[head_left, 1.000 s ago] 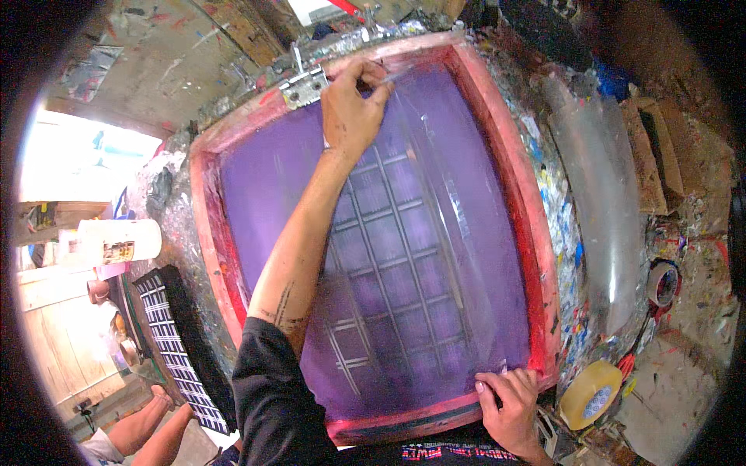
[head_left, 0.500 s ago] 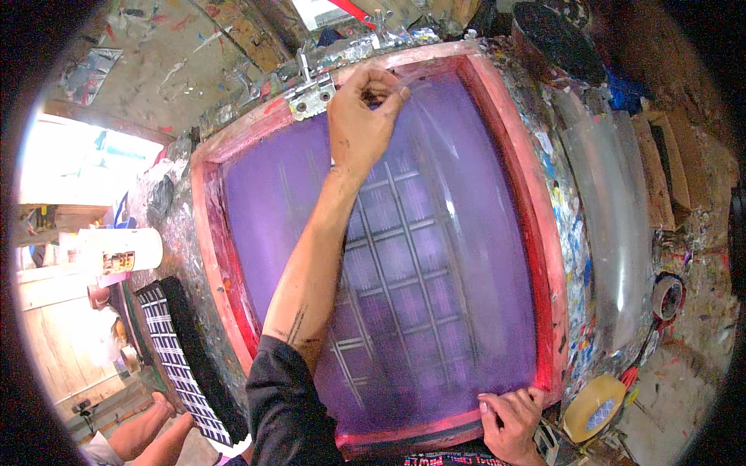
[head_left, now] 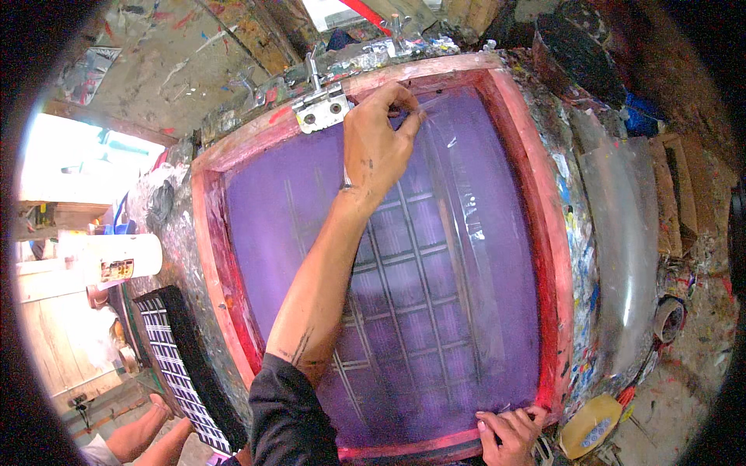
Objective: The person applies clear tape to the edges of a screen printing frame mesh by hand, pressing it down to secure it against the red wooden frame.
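A pink wooden screen frame (head_left: pixel 558 279) holds purple mesh (head_left: pixel 268 225) with a pale grid pattern. A long clear tape strip (head_left: pixel 472 217) runs over the mesh's right part. At the far end, my left hand (head_left: pixel 378 136) pinches the strip, just beside a metal hinge clamp (head_left: pixel 318 110), my forearm crossing the screen. My right hand (head_left: pixel 509 435) has curled fingers on the strip's near end at the frame's lower-right corner.
Around the screen: a paint-crusted table (head_left: pixel 579 233), a clear sheet (head_left: pixel 622 217), tape rolls (head_left: pixel 668 322), a yellowish roll (head_left: pixel 584 427), cardboard (head_left: pixel 672 194), a white container (head_left: pixel 124 256) and black-and-white patterned material (head_left: pixel 175 365). Another person's legs (head_left: pixel 140 435) show lower left.
The screen and both hands sit lower and further right in the view, as the camera shifts. Both hands keep their places at the two ends of the strip.
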A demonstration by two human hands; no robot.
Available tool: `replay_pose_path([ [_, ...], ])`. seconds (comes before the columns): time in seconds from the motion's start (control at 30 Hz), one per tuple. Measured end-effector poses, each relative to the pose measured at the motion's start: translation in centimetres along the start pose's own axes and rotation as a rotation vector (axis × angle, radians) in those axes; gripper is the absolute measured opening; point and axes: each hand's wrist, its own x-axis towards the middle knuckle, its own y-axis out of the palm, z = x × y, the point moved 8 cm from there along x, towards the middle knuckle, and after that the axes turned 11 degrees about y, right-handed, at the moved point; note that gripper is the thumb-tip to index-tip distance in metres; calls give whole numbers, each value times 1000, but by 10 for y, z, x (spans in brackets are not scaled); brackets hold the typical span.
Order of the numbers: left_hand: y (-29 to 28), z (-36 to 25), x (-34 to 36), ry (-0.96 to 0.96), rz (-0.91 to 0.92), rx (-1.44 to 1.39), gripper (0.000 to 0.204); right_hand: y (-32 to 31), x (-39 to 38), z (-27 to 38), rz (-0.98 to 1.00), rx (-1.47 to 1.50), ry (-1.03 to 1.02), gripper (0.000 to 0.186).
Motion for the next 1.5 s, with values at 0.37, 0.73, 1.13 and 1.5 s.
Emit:
replay_pose_path([
  [0.37, -1, 3, 0, -30, 14, 18, 13, -5, 4, 1, 12, 11, 8, 8],
  [0.73, 2, 6, -1, -24, 40, 10, 12, -4, 3, 0, 19, 7, 17, 10],
  [1.13, 2, 3, -1, 31, 41, 56, 13, -4, 3, 1, 10, 9, 21, 10],
  [1.5, 2, 0, 0, 12, 45, 55, 15, 1, 4, -4, 92, -1, 67, 11],
])
